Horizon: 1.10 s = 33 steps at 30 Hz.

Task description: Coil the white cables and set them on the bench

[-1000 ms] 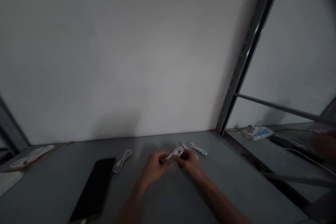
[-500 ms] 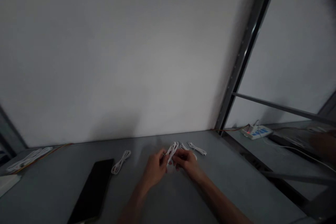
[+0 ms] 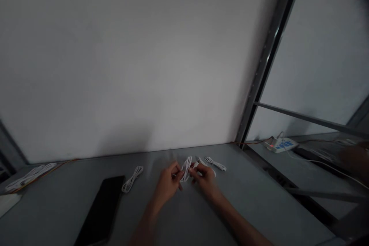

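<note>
Between my two hands is a looped bundle of white cable (image 3: 186, 168). My left hand (image 3: 169, 180) pinches the bundle's left side between thumb and fingers. With its fingertips, my right hand (image 3: 205, 178) grips the cable's right side, and a small white end shows by the thumb. Just behind my right hand lie another white cable (image 3: 201, 160), partly hidden by the fingers, and a coiled white cable (image 3: 216, 163). Off to the left of my left hand rests one more coiled cable (image 3: 132, 179).
A dark flat tablet-like slab (image 3: 100, 209) lies at the front left. More white cables (image 3: 30, 177) and a white object (image 3: 8, 203) are at the far left. Beyond the metal frame (image 3: 271, 57), a power strip (image 3: 281, 145) and another person's blurred hand (image 3: 356, 159) show.
My hands have moved slightly apart, and the cable bundle between them has turned more upright. A white end now shows at my right fingertips.
</note>
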Motion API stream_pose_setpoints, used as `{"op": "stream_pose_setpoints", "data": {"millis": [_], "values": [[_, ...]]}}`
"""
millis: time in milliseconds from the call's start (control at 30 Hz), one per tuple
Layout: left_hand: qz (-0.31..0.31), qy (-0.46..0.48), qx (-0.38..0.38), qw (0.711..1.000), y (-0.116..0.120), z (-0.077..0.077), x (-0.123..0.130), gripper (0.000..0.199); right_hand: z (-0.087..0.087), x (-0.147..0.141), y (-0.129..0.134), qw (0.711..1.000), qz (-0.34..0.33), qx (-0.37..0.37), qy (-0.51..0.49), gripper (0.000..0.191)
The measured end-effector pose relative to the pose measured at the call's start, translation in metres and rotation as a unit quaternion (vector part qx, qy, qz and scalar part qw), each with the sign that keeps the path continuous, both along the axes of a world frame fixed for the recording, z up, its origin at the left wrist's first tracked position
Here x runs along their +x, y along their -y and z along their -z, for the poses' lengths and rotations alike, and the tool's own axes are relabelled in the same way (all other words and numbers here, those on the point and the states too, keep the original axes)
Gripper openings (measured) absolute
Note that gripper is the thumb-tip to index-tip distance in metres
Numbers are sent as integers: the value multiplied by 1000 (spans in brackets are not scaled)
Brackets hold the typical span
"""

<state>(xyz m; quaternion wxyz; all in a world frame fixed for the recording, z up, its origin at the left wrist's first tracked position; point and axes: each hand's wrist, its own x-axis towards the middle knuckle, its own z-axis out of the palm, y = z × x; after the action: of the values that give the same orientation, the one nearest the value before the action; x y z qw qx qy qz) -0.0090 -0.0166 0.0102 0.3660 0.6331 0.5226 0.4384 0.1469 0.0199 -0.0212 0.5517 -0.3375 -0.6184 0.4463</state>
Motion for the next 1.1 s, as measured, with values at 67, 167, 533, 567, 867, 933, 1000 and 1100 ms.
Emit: {"op": "stream_pose_setpoints", "data": {"millis": [67, 167, 533, 567, 867, 933, 1000, 1100], "values": [[-6, 7, -6, 1000, 0, 0, 1, 20, -4, 0, 2, 1000, -2, -4, -2, 39], [-1, 6, -9, 1000, 1, 1, 1, 22, -11, 1, 6, 1000, -13, 6, 3, 37], [30, -12, -22, 999, 5, 2, 2, 22, -15, 0, 9, 996, -51, -77, -20, 40], [35, -12, -26, 999, 5, 1, 2, 21, -16, 0, 9, 994, -57, -86, -22, 41], [54, 30, -63, 996, 4, 5, 5, 22, -11, 4, 5, 992, -63, -101, -35, 40], [55, 37, -67, 996, 3, 4, 5, 25, -10, 5, 4, 988, -86, -115, -62, 37], [63, 41, -69, 995, 3, 3, 6, 27, -11, 6, 5, 981, -123, -123, -84, 35], [67, 42, -75, 994, 5, -1, 7, 32, -12, 6, 7, 975, -149, -130, -102, 31]]}}
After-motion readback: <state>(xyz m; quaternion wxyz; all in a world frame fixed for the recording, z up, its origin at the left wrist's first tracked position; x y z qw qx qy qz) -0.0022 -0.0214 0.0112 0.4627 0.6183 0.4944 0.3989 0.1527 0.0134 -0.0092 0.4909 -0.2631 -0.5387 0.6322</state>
